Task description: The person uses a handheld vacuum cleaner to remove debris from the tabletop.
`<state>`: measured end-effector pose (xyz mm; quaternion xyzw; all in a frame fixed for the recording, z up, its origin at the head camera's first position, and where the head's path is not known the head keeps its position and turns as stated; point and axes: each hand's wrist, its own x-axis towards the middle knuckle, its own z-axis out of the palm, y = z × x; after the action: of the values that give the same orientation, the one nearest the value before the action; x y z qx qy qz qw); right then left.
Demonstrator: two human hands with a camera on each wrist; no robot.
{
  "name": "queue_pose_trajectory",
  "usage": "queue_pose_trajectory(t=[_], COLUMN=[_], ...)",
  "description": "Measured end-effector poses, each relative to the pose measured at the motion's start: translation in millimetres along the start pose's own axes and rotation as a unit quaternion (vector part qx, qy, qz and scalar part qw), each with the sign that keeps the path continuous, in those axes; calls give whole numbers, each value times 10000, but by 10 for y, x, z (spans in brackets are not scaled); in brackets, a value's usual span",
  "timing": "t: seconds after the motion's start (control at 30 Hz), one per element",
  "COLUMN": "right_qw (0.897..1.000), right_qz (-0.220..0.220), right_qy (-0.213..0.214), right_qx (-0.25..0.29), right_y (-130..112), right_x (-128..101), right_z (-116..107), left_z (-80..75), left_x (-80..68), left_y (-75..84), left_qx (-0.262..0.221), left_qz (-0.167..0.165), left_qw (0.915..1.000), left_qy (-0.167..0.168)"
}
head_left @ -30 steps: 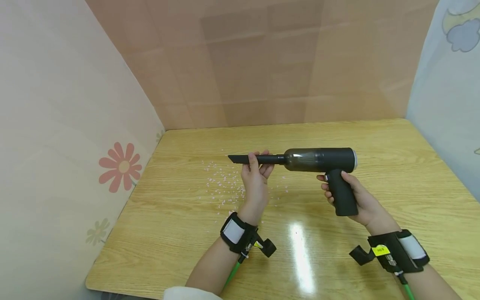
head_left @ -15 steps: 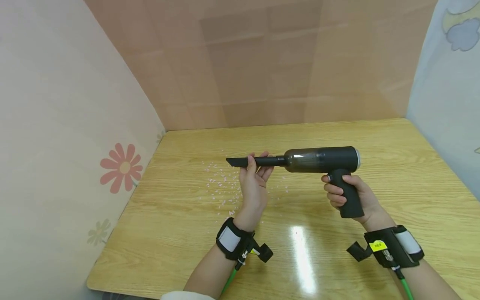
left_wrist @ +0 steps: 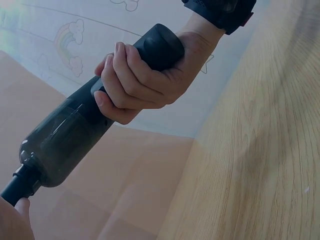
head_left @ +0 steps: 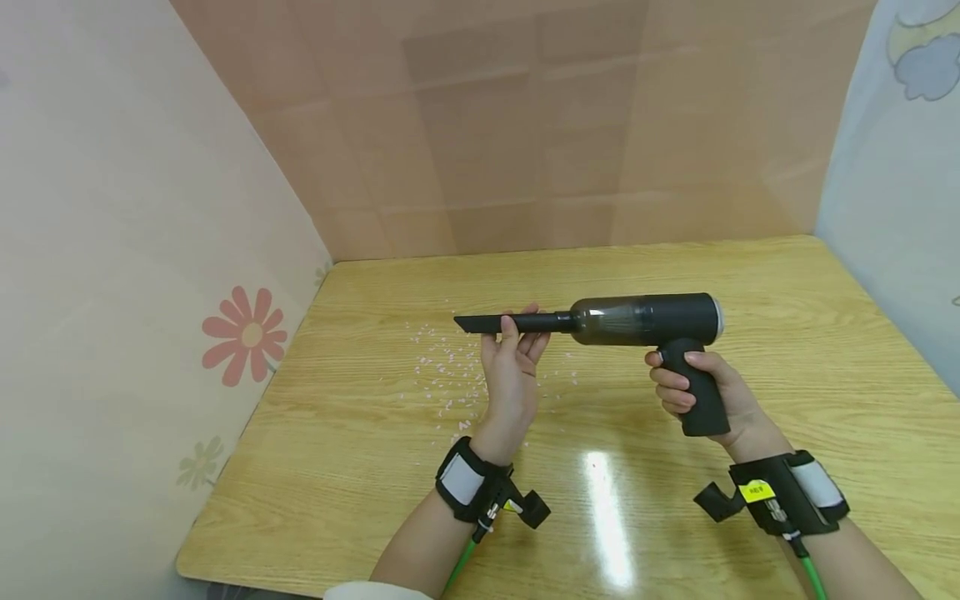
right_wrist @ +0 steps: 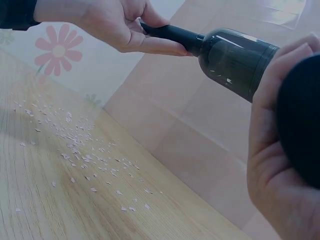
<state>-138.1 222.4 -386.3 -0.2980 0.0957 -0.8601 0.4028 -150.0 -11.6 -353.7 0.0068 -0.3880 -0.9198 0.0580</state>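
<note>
right hand (head_left: 701, 392) wraps the vacuum (head_left: 637, 321) handle, holding it level above the table (head_left: 787, 333). left hand (head_left: 513, 367) pinches the nozzle (head_left: 510, 322) to steady it, over paper scraps (head_left: 450, 375) left of the vacuum.

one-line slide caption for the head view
Two hands hold a black handheld vacuum above pale scraps on wood.

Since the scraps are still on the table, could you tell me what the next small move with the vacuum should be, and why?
Probably tilt the nozzle down toward the scraps. The vacuum is held level above the table, the right hand round its handle and the left hand pinching the nozzle, while the scraps lie just below the nozzle tip.
</note>
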Motion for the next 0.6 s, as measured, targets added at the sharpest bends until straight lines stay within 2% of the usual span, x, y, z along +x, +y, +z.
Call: queue_pose_trajectory(t=[0.33,0.6], right_qw=[10000,9994], right_qz=[-14,8], right_qy=[-19,-93], right_qx=[-46,-320], right_y=[14,22], right_x=[13,33], right_z=[24,47], left_z=[-3,-12], left_x=[-4,-14], left_y=[-11,-14], left_qx=[-98,-142], left_qz=[33,44], left_qw=[9999,9999], left_qy=[-4,22])
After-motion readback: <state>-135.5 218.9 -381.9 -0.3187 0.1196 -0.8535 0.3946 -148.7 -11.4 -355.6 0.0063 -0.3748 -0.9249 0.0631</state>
